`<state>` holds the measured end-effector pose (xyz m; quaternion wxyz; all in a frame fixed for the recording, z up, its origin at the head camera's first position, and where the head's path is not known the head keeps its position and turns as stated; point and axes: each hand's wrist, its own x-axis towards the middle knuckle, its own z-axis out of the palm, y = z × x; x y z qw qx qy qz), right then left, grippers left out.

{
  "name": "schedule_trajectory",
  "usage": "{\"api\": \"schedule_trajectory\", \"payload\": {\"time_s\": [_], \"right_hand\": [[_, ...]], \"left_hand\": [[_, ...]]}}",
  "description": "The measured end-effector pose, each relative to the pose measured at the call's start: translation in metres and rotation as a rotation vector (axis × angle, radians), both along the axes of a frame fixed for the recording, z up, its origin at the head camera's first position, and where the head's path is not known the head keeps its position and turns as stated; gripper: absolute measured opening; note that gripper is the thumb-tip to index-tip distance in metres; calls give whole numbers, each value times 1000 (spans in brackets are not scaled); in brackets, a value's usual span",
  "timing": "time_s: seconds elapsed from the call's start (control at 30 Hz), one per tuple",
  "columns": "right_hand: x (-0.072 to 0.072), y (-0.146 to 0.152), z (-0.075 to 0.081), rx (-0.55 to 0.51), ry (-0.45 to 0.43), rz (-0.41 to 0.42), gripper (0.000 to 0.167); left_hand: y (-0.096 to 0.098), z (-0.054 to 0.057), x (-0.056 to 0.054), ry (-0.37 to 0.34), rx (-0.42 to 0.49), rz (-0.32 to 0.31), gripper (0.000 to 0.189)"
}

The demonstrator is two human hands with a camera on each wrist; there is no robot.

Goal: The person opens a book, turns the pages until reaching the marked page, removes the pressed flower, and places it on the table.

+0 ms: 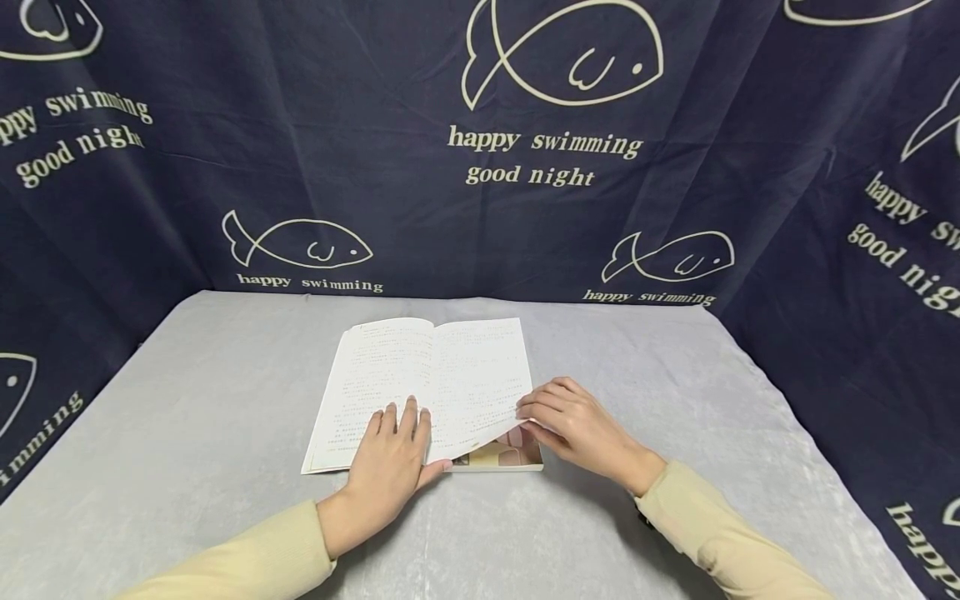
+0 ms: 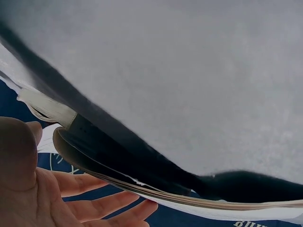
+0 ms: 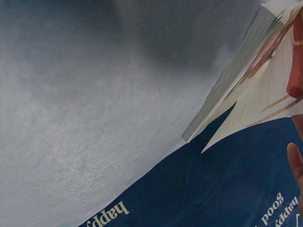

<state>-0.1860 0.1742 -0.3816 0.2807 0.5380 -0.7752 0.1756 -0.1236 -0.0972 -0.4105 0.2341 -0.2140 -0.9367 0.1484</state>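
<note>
An open book (image 1: 382, 367) with printed text lies on the grey tabletop. My left hand (image 1: 390, 467) rests on the lower part of its left page, fingers spread towards the top and thumb by the bottom edge near the spine. At the right side, my right hand (image 1: 573, 421) pinches the outer edge of the right-hand page (image 1: 480, 375). That page's lower corner is lifted, baring a coloured picture (image 1: 517, 450) beneath. In the right wrist view the raised page (image 3: 255, 106) stands apart from the page block (image 3: 227, 80), with one fingertip (image 3: 294, 158) at the frame's edge.
The grey cloth-covered table (image 1: 225, 375) extends around the book. Behind it and at both sides hangs a dark blue curtain (image 1: 420, 233) with white fish outlines and lettering. Both forearms, in pale yellow sleeves (image 1: 255, 554), reach in from the front.
</note>
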Motion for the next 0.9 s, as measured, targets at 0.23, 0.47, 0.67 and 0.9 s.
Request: {"api": "schedule_trajectory", "payload": {"time_s": [0.23,0.47,0.67,0.9], "right_hand": [[1,1,0,-7,-8,-23,13],[2,2,2,-12,-11,-62,20],[4,4,5,6,-32,-107,31],[4,6,5,7,-37,-116,36]], "left_hand": [[-1,2,0,-22,31,-9,63],[-2,4,0,-33,73,-34,57],[-1,3,0,-52,120,-54,52],[0,5,1,-42,149,-66,51]]}}
